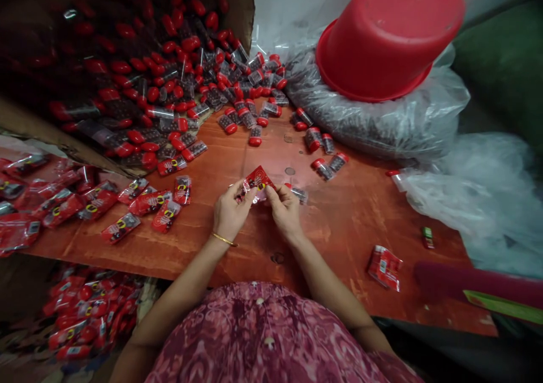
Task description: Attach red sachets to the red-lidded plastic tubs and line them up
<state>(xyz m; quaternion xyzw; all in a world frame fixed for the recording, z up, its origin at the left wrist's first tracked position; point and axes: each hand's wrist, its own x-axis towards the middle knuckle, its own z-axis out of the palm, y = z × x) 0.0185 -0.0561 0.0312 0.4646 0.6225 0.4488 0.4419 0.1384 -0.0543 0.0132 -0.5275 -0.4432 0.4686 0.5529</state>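
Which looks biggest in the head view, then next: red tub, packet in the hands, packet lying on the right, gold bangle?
Red tub
Held packet and packet on the right: too alike to rank, one partly covered
Gold bangle

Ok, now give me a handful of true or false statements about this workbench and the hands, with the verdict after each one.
1. The left hand and the right hand both hold the same red packet. True.
2. The gold bangle is on the right wrist. False: it is on the left wrist.
3. Red-capped jars lie both in the cardboard box and on the table. True.
4. The red tub stands with its mouth facing up. False: it is upside down on a clear plastic bag.
5. All the other packets lie to the right of the hands. False: most lie to the left.
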